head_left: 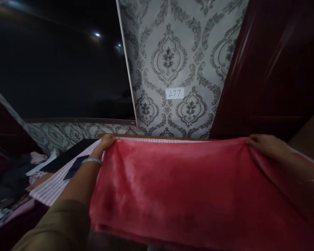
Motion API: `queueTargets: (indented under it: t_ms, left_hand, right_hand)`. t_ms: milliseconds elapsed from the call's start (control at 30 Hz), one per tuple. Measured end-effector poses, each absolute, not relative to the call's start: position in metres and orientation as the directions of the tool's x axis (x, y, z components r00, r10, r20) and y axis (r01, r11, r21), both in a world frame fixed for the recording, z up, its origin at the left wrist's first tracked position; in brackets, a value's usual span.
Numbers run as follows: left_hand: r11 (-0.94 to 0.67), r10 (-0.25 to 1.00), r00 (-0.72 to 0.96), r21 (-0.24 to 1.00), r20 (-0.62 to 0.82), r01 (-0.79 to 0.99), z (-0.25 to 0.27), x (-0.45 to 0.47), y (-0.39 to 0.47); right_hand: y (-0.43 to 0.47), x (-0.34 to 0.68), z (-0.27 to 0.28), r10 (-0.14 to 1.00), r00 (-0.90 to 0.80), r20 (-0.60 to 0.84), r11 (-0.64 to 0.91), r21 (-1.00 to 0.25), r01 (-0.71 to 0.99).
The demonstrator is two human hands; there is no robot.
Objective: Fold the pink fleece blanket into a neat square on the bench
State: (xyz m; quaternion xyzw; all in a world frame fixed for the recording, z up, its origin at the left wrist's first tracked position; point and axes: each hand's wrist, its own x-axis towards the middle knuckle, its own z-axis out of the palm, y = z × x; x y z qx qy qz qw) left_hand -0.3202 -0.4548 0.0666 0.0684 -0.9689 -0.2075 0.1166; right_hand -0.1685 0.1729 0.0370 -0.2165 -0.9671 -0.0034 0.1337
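A large red cloth [178, 184] hangs stretched between my two hands, its top edge nearly level. My left hand [108, 140] grips the upper left corner, the fingers closed over the edge. The upper right part is pinched in my right hand [267, 144], with the thumb and fingers pressed together. Some folds run down from both grips, and the lower edge looks doubled. Behind and to the left, a pink-and-grey striped cloth [53, 186] lies on the surface, partly hidden by my left arm and the red cloth.
A dark item [75, 167] lies on the striped cloth. Heaped clothes [13, 184] are at the left. A large television screen [68, 62] hangs on the patterned wall [170, 45], near a paper label [174, 93] reading 277. A dark red glossy panel [272, 69] stands at the right.
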Motion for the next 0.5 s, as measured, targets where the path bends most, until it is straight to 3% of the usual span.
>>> queueTargets:
  t_ms: [100, 233, 367, 500]
  left_hand:
    - [0.918, -0.225, -0.953, 0.372, 0.204, -0.137, 0.017, -0.352, -0.448]
    - [0.929, -0.246, -0.937, 0.334, 0.246, -0.156, -0.007, -0.396, -0.446]
    - [0.934, -0.261, -0.922, 0.315, 0.286, -0.167, 0.006, -0.444, -0.453]
    - [0.930, -0.283, -0.921, 0.310, 0.268, -0.196, -0.001, -0.473, -0.454]
  right_hand:
    - [0.166, -0.197, 0.002, 0.413, -0.903, 0.121, 0.910, -0.028, 0.413]
    - [0.185, -0.232, -0.021, 0.342, -0.917, 0.204, 0.940, -0.064, 0.336]
    - [0.195, -0.278, -0.025, 0.358, -0.897, 0.258, 0.934, -0.097, 0.345]
    - [0.184, -0.316, -0.040, 0.357, -0.908, 0.218, 0.934, -0.098, 0.344]
